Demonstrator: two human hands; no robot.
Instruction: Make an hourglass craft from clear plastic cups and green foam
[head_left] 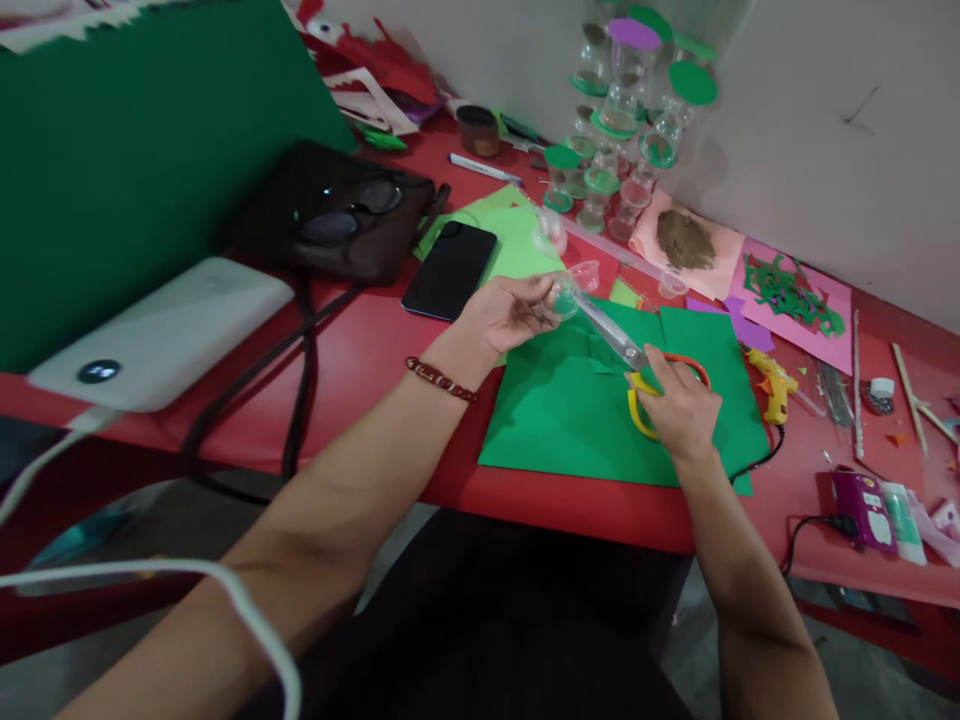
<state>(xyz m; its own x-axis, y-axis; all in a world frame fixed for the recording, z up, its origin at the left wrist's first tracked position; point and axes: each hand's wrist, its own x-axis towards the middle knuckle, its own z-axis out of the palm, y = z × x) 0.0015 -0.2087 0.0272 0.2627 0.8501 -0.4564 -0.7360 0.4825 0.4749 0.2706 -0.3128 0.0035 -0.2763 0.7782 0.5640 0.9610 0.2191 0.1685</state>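
Between the thumb and fingers of my left hand (517, 308) is a small clear plastic cup (561, 298). My right hand (681, 402) is wrapped round the orange and yellow handles of a pair of scissors (611, 332). The blades point up and left and their tips meet the cup; whether they are cutting into it I cannot tell. Under both hands lies a sheet of green paper (555, 420). Just behind the held cup, another clear plastic piece (585, 275) rests on the table.
Stacked clear cups with green and purple discs (630, 120) stand against the wall. A phone (451, 270), a black bag (330, 215) and a white power bank (165, 330) lie to the left. To the right are a yellow glue gun (776, 388) and brown powder (684, 240) on pink paper.
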